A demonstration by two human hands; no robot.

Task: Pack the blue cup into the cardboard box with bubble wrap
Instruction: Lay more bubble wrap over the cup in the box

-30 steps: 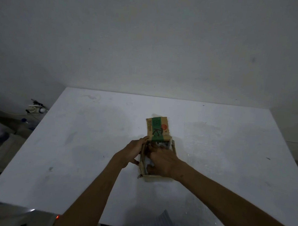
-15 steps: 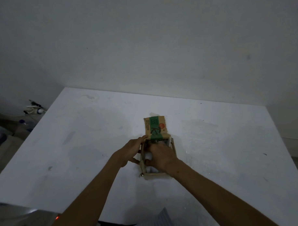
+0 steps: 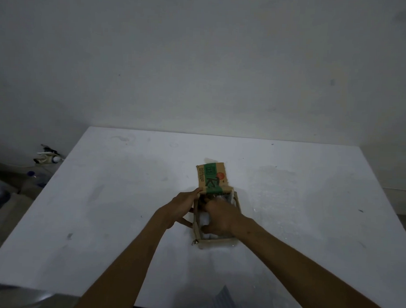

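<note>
A small cardboard box point(image 3: 214, 242) stands open on the white table point(image 3: 103, 208), its far flap point(image 3: 211, 178) with green print raised. My left hand point(image 3: 183, 207) grips the box's left wall. Inside the box my right hand point(image 3: 218, 217) presses down on pale bubble wrap point(image 3: 204, 218). Clear wrap also shows at the far end of the box. The blue cup is hidden.
Clutter with a power strip point(image 3: 45, 157) and bottles lies on the floor left of the table. A striped cloth point(image 3: 217, 303) shows at the near table edge. A plain wall rises behind the table.
My right hand has shifted slightly deeper toward the far end of the box. The left hand keeps its hold on the left wall. The box has stayed in place.
</note>
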